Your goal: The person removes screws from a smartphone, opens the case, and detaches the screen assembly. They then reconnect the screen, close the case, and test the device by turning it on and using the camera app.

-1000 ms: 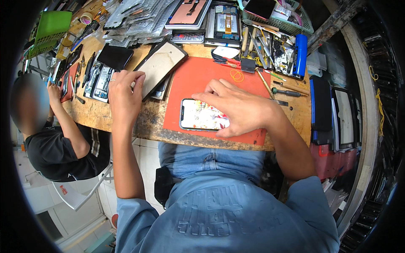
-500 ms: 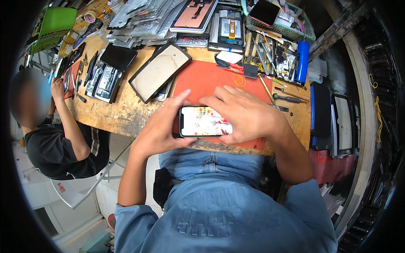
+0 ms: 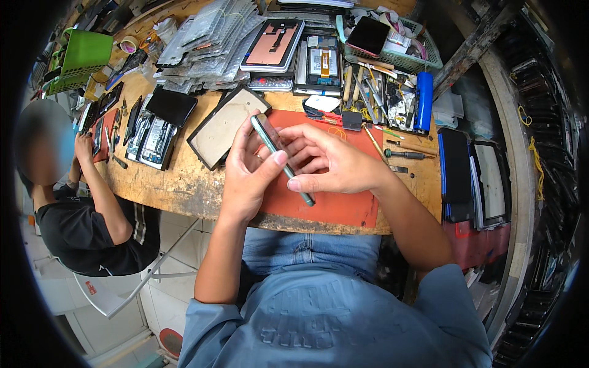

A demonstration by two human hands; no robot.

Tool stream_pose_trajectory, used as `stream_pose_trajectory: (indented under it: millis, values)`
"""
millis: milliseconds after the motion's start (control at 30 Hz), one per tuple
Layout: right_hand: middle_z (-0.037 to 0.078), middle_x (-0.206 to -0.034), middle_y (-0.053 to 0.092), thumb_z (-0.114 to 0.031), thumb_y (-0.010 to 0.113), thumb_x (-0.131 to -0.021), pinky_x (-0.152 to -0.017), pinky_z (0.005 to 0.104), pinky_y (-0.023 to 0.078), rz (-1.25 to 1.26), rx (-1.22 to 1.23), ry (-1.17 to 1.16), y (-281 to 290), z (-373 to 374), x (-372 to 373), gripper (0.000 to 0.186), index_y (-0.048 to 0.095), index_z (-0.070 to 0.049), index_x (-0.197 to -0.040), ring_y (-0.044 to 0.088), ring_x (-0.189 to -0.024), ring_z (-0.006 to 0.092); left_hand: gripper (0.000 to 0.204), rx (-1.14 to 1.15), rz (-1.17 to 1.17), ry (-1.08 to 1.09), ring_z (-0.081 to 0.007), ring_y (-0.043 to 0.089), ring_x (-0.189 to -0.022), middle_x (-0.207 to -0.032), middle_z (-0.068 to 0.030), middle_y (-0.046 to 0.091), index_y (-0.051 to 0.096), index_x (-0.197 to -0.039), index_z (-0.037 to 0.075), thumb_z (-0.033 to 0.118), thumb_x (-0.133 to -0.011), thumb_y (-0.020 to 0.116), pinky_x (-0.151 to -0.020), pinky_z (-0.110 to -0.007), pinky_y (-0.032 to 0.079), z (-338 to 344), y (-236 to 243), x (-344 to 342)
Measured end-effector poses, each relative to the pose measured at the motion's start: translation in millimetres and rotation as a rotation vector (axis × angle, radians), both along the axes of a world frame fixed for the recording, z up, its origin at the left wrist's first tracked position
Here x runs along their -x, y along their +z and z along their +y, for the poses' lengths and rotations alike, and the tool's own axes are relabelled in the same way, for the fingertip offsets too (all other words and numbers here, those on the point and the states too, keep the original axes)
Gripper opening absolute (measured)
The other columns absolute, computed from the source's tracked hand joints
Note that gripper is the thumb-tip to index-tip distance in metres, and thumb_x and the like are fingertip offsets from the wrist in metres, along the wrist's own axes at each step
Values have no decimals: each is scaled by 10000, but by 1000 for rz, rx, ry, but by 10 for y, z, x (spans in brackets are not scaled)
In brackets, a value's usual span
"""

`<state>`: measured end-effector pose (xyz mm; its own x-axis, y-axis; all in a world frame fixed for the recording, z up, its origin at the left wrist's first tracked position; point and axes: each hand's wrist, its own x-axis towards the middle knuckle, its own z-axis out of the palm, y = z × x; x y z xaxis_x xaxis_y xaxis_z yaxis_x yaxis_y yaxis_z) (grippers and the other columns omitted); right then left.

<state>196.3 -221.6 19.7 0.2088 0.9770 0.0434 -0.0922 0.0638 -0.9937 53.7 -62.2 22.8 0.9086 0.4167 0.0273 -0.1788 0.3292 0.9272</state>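
Over matting, left hand and right hand clasp a phone, screen mostly hidden.

At the left of your desk you have an opened device, a dark screen across its upper end. Just right of it a black-framed beige panel lies aslant. Beyond, you see a heap of grey plastic sleeves, then a pink-faced tablet. To your right, a blue cylinder stands near a pale-green basket; a green-tipped screwdriver lies nearer you. On your far left, a person in a dark shirt sits on a white chair.
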Motion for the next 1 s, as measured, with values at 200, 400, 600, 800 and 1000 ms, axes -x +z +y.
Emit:
stream_pose_trajectory:
  millis: [200, 400, 600, 800, 1000]
  values:
    - [138, -1328, 591, -179, 841, -944, -998, 410, 590, 137, -11, 67, -67, 26, 42, 769, 397, -49, -1558, 633, -1186, 231, 913, 48, 111, 37, -261, 632, -1289, -1396, -198, 601, 255, -1643, -61, 107, -945, 819, -1111, -409, 516, 66, 47, 86]
    - [117, -1368, 604, -110, 743, -983, -957, 351, 582, 160, -150, 55, -128, 55, 84, 633, 451, -10, -1536, 643, -1173, 193, 812, 157, 53, 30, -254, 657, -1258, -1371, -185, 621, 322, -1606, -41, 111, -962, 793, -1093, -415, 538, 57, 44, 205]
    - [118, -1372, 626, -171, 610, -1073, -960, 368, 592, 265, 36, 86, -11, 35, 32, 505, 490, 7, -1530, 659, -1200, 187, 724, 274, 26, 59, -232, 678, -1222, -1347, -159, 645, 340, -1577, -18, 78, -988, 750, -1057, -415, 570, 57, -25, 295]
    - [138, -1357, 629, -190, 676, -1073, -967, 358, 593, 231, -22, 56, -110, 73, 126, 541, 490, 9, -1540, 660, -1200, 198, 854, 133, 132, 128, -222, 673, -1210, -1311, -163, 656, 262, -1627, -51, 62, -966, 791, -1048, -382, 562, -2, 52, 225]
    - [132, -1314, 660, -145, 691, -1049, -955, 354, 587, 97, -63, 26, -98, 59, 104, 518, 527, 11, -1515, 660, -1170, 198, 903, 5, 103, 147, -222, 659, -1232, -1353, -188, 628, 238, -1637, -66, 44, -945, 809, -1046, -356, 559, -50, 144, 209]
